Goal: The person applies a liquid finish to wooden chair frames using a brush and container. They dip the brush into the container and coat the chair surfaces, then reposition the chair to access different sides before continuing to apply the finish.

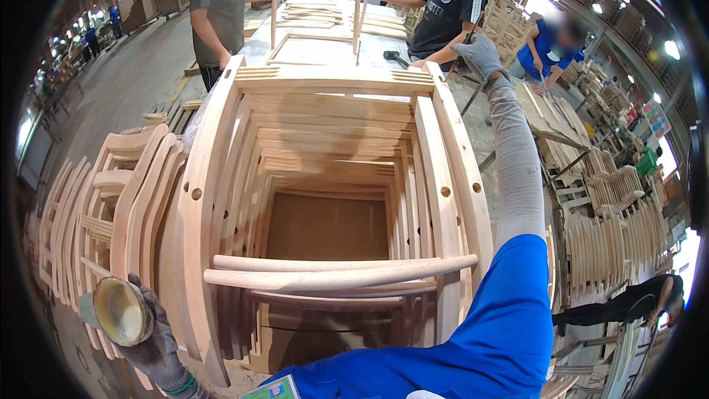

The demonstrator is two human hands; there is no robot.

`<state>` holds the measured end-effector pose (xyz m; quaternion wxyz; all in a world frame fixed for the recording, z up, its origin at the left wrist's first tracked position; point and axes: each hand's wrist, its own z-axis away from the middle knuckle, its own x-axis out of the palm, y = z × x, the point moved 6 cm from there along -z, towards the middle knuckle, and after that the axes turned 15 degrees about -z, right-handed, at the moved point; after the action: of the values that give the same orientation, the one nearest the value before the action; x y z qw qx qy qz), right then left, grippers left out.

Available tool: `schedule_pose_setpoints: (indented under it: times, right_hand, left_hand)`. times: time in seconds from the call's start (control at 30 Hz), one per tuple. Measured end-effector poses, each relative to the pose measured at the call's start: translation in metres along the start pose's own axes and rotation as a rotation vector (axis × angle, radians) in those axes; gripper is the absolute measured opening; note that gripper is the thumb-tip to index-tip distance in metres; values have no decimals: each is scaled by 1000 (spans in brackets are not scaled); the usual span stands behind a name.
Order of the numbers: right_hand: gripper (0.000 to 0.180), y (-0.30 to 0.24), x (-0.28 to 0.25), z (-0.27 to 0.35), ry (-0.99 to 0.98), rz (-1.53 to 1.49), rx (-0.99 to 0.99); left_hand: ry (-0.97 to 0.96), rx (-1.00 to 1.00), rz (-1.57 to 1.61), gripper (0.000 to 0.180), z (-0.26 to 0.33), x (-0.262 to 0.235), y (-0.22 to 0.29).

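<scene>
Many wooden frames [336,81] are standing between the left hand [156,332], whose fingers are holding a round cup [122,312], and the right hand [481,58], whose finger gap I cannot tell.

Glaring lamps [671,49], strongly bowed edges

Gap within stacked frames [207,162], rail [340,276] across

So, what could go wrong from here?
The left hand holds an open cup with pale contents; a knock might spill them onto the chair frames nearby. The stacked wooden frames in front could shift if the outstretched right arm bumps them. The right hand is also out toward a co-worker in a dark shirt, so they might collide.
</scene>
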<state>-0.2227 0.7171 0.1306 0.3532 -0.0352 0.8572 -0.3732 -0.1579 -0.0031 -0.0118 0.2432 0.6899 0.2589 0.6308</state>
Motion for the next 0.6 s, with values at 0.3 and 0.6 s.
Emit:
schedule_pose_setpoints:
  times: [0.3, 0.6]
  right_hand:
    - [7, 18, 9, 52, -74, -521, -194]
    - [19, -67, -38, 137, -294, -732, -500]
  left_hand:
    - [-48, -26, 150, 54, 14, 11, 0]
    - [-400, -179, 237, 62, 34, 34, 1]
